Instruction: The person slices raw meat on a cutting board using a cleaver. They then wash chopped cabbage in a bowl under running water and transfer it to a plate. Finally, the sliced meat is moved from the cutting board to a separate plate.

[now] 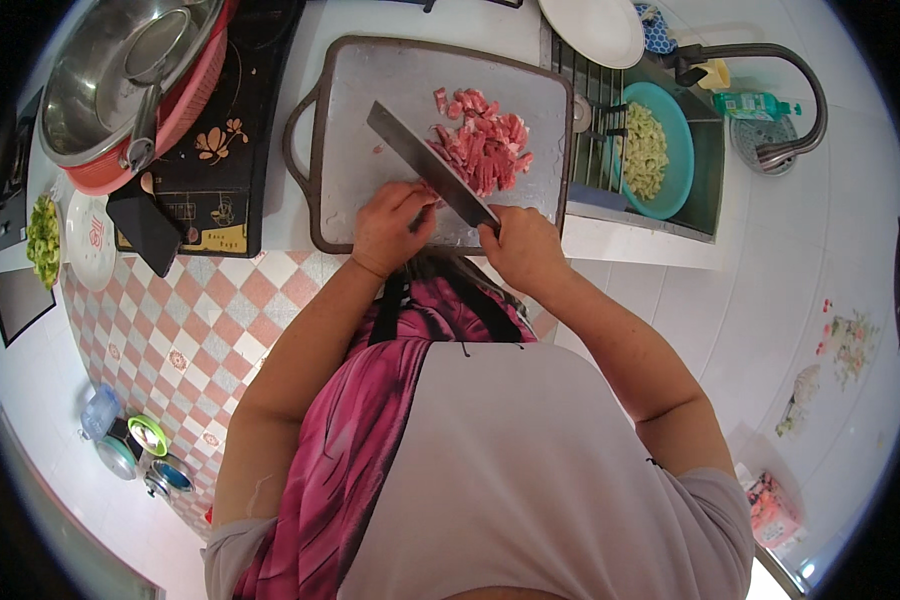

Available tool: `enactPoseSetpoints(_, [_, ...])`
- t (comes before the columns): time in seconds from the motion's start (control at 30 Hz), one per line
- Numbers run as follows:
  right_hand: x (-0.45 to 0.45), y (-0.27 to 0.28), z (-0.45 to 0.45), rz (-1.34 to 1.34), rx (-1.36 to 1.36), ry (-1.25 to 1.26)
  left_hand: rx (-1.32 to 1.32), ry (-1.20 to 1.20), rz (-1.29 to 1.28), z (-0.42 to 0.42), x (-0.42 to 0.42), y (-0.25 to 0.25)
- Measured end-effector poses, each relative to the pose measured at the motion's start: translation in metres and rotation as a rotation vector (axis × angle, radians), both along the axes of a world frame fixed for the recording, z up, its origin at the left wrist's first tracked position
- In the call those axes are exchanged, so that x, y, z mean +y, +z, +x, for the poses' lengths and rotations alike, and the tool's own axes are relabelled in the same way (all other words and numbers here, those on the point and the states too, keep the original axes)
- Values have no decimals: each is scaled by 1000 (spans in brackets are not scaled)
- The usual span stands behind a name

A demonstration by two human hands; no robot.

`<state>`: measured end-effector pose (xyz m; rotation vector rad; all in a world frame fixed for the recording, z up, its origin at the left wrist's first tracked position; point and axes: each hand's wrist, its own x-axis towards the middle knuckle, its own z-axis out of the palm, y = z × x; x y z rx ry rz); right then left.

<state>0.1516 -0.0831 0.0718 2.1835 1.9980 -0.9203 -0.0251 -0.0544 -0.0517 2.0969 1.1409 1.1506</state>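
A cleaver [431,165] is in my right hand [527,246], gripped by its handle. Its blade slants across the cutting board [371,71] toward the upper left. Just left of the blade, the fingertips of my left hand [395,225] hold a small piece of raw meat [436,201], mostly hidden by the fingers and blade. Beyond the blade lies a heap of raw red meat cut into strips [495,142]. A tiny meat scrap [378,149] rests apart on the board's left half. The grey board has a dark rim and a loop handle [294,142].
To the right, a turquoise basin [682,161] of pale green chopped vegetable [643,154] sits in the sink [709,202], under a curved faucet [814,82]. A white plate [596,26] is behind. Left are an induction cooktop [247,187] and a steel bowl [75,112] with a strainer [157,45].
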Motion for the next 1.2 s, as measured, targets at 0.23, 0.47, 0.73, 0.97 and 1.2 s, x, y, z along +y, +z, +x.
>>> enactPoseSetpoints(0.23, [1, -5, -5, -19, -41, 40, 80, -6, -22, 0, -2, 0])
enactPoseSetpoints(0.47, [8, -17, -16, -43, -68, 68, 87, 7, -26, 0, -3, -6])
enactPoseSetpoints(0.73, [36, -36, -23, 79, -2, -115, 62, 4, -36, 0, -2, 2])
enactPoseSetpoints(0.97, [17, -2, 7, 45, 11, -28, -21, -9, -61, -2, -2, 0])
enactPoseSetpoints(1.2, [3, -4, -5, -10, -39, 46, 58, -27, 7, -2, -2, -3])
